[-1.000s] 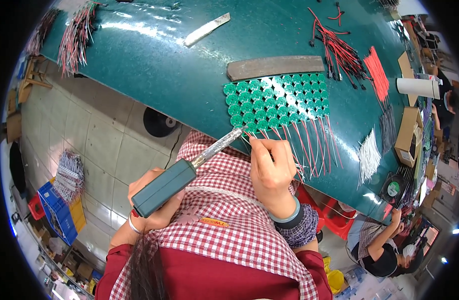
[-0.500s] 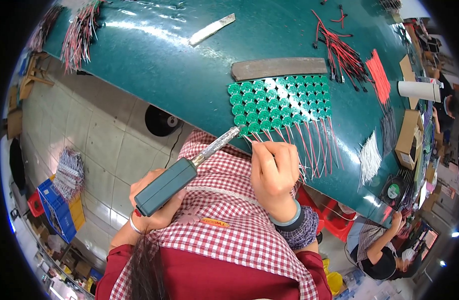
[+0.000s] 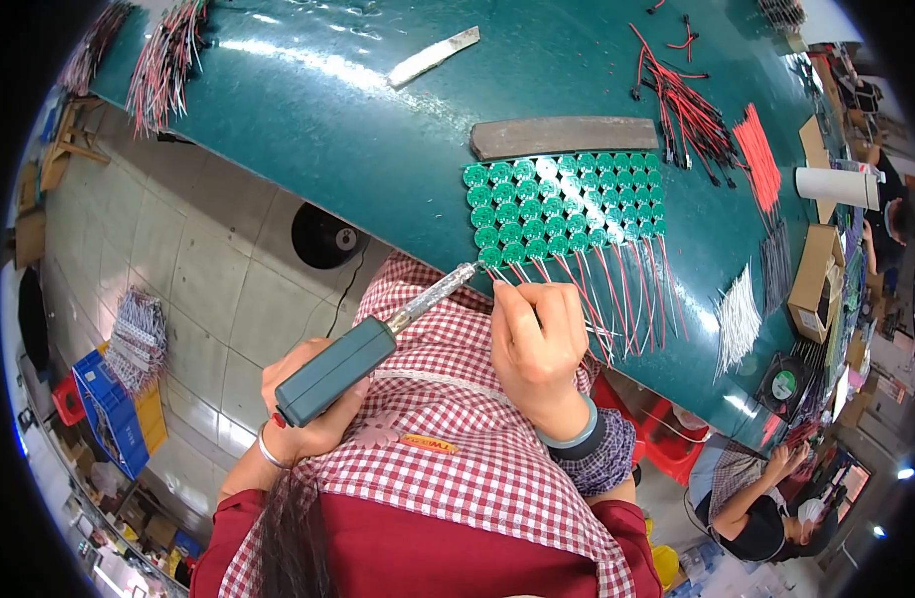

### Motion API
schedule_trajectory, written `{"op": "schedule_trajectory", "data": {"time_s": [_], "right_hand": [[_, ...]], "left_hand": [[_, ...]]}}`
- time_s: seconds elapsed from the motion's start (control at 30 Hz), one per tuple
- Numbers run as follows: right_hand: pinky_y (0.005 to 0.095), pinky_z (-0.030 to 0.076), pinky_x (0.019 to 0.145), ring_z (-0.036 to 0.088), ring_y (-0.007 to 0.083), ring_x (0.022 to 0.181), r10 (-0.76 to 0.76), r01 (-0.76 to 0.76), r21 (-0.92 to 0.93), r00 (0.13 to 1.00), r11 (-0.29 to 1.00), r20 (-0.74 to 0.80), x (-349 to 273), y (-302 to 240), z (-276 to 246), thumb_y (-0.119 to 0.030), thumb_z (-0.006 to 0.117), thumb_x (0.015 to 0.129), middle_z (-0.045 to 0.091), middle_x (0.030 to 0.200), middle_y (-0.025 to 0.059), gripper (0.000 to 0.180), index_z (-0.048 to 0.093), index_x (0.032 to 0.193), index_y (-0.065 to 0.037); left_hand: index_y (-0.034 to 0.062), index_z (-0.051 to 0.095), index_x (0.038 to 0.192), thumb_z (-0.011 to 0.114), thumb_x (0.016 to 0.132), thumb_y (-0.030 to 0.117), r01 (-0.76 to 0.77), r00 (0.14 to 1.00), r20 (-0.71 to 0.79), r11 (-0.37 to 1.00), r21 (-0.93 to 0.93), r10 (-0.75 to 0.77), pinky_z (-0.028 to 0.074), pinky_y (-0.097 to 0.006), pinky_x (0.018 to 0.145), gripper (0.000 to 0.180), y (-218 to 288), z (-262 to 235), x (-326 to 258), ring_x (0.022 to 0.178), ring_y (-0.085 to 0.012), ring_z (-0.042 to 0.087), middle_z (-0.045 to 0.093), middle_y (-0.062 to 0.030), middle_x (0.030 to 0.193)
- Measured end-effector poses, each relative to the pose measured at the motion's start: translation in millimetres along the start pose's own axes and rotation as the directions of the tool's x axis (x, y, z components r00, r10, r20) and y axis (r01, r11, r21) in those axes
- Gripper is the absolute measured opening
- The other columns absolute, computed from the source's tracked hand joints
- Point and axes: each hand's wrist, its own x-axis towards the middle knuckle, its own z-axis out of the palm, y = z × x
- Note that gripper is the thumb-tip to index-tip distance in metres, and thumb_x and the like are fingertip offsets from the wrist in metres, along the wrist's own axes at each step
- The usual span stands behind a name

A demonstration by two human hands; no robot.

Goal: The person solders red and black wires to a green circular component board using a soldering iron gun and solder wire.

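Right fingers [image 3: 522,299] pressed together, pinching a thin wire [image 3: 567,321] just below the board [image 3: 567,207]; fingertips at the board's near left corner; right hand [image 3: 539,344] over the checked apron [image 3: 457,468], wrist ringed by a pale band [image 3: 577,439].

Left fingers [image 3: 323,419] wrapped tight around the teal handle of the iron [image 3: 368,344]; left hand [image 3: 308,404] low and left of the right hand, a thin bracelet [image 3: 266,453] at the wrist; iron tilted up and to the right, silver-wrapped shaft ending with the tip [image 3: 469,267] just beside the board's lower left corner; actual contact of tip and board not determinable.

Board: a green panel of round discs in rows, flat on the teal table [image 3: 328,130] near its front edge; red and white leads [image 3: 627,289] hanging from the near row over the table edge.

Flat grey bar [image 3: 565,136] touching the board's far side; pale strip [image 3: 433,57] farther back, well apart; red-black wire bundle [image 3: 692,110] to the right of the bar; red wires [image 3: 757,159] beyond that; white wires [image 3: 739,319] near the right edge; white cup [image 3: 834,185] and cardboard box [image 3: 814,279] at far right.

Another person [image 3: 766,498] seated at lower right, hands apart from this work; blue crate [image 3: 109,419] on the tiled floor [image 3: 198,289] at left.
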Motion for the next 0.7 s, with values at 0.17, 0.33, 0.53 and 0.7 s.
{"op": "schedule_trajectory", "data": {"time_s": [0.17,0.33,0.53,0.7], "right_hand": [[0.0352,0.044,0.059,0.056,0.0242,0.072,0.004,-0.004,-0.003,1.0,1.0,0.008,0.7,-0.7,-0.5,0.002,0.072,0.073,0.058,0.081,0.0075,0.02,0.067,0.092,0.0],[0.0351,0.044,0.059,0.056,0.0241,0.072,0.001,-0.001,0.001,1.0,1.0,0.001,0.3,0.1,0.6,0.002,0.072,0.073,0.058,0.081,0.0075,0.019,0.066,0.091,0.0],[0.0348,0.044,0.059,0.056,0.0242,0.072,0.001,-0.001,0.001,1.0,1.0,0.004,1.6,-0.3,0.3,0.003,0.072,0.073,0.058,0.081,0.0077,0.019,0.066,0.09,0.001],[0.0352,0.045,0.058,0.056,0.0252,0.071,0.008,-0.008,0.019,1.0,1.0,-0.001,2.0,-1.2,-0.2,0.008,0.073,0.069,0.058,0.08,0.0088,0.024,0.066,0.092,0.001]], "left_hand": [[-0.0015,0.069,0.089,0.076,0.069,-0.001,-0.05,0.999,-0.018,0.999,0.017,0.05,0.054,-0.031,0.06,0.021,-0.6,2.5,1.7,0.07,-0.0249,0.068,0.066,-0.0115,0.084],[-0.001,0.067,0.085,0.077,0.068,-0.001,-0.045,0.999,-0.023,0.999,0.008,0.046,0.053,-0.031,0.059,0.02,0.5,3.2,2.4,0.067,-0.0249,0.066,0.064,-0.011,0.081],[-0.0005,0.068,0.085,0.077,0.067,-0.001,-0.064,0.998,-0.02,0.997,0.039,0.065,0.052,-0.031,0.057,0.02,-1.5,2.2,0.3,0.066,-0.0247,0.066,0.064,-0.0102,0.081],[0.0008,0.07,0.088,0.075,0.069,0.0,-0.06,0.998,-0.027,0.996,0.058,0.062,0.052,-0.032,0.056,0.019,0.3,-3.5,-2.2,0.066,-0.0253,0.066,0.065,-0.0102,0.082]]}}
